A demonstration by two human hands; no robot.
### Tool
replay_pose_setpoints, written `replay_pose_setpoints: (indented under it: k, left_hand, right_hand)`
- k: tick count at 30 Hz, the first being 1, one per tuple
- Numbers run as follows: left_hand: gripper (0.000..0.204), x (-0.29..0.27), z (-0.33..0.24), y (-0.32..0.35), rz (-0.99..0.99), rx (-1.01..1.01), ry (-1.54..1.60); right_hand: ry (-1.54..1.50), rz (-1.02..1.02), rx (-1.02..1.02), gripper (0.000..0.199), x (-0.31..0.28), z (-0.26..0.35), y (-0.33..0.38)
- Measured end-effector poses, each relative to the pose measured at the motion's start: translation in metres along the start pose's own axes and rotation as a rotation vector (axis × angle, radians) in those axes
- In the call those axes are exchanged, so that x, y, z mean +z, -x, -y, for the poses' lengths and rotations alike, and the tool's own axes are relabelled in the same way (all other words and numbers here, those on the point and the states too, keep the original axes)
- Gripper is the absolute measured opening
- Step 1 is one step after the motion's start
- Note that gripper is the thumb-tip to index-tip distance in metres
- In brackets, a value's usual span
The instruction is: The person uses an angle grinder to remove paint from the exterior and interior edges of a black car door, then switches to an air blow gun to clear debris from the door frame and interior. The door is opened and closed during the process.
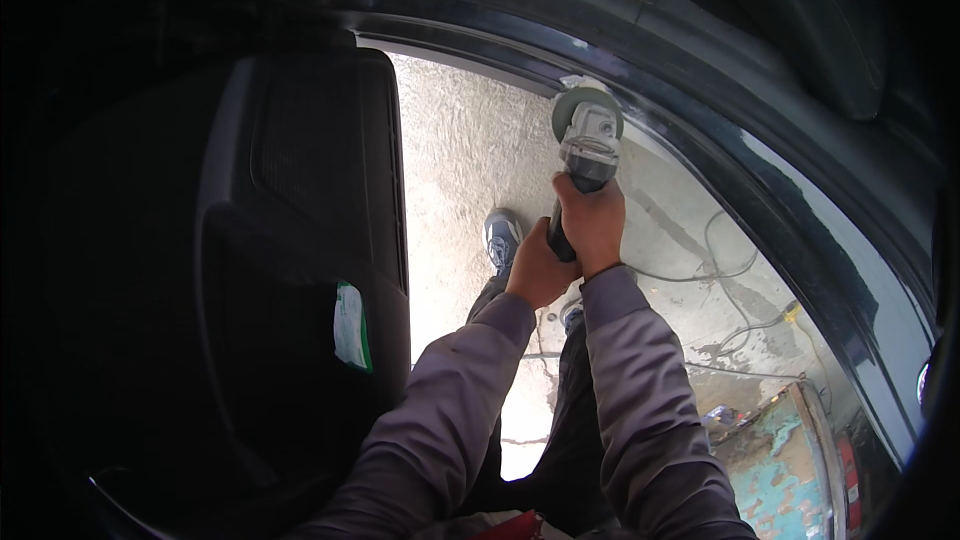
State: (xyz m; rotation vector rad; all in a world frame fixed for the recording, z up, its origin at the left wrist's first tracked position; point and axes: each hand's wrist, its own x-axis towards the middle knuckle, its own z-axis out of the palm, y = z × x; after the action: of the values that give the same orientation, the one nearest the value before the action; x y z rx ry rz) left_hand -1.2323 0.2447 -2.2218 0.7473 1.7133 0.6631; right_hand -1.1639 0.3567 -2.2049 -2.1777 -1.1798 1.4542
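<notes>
An angle grinder (590,145) with a grey metal head and a round greenish disc (574,110) is held out in front of me. My right hand (597,222) wraps round its dark body just behind the head. My left hand (541,268) grips the grinder's rear end, lower and to the left. The disc lies against or just beside the dark door sill (640,90) of a car, where a pale bare patch (583,83) shows at its far edge. Whether disc and sill touch, I cannot tell.
The open black car door (320,150) stands at my left, a green-and-white packet (351,328) in its pocket. Cables (715,275) trail over the concrete floor (455,130) at right. A worn turquoise board (775,460) lies at the lower right. My shoe (502,238) is below.
</notes>
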Motion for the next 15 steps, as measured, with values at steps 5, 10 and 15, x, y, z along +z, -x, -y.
replay_pose_setpoints:
  k: [5,10,15]
  left_hand:
    - [0.059,-0.0005,-0.0041,0.0004,0.048,-0.101,0.037]
    - [0.060,-0.0021,-0.0035,0.0024,0.053,-0.140,0.028]
    - [0.062,-0.0008,0.0035,0.0046,0.038,-0.085,0.011]
  right_hand:
    - [0.055,0.013,0.016,0.050,-0.0039,0.0054,0.0009]
    - [-0.001,-0.014,-0.029,0.050,-0.0006,0.0032,0.0018]
    - [-0.008,-0.021,-0.037,0.050,0.0027,-0.0024,0.0043]
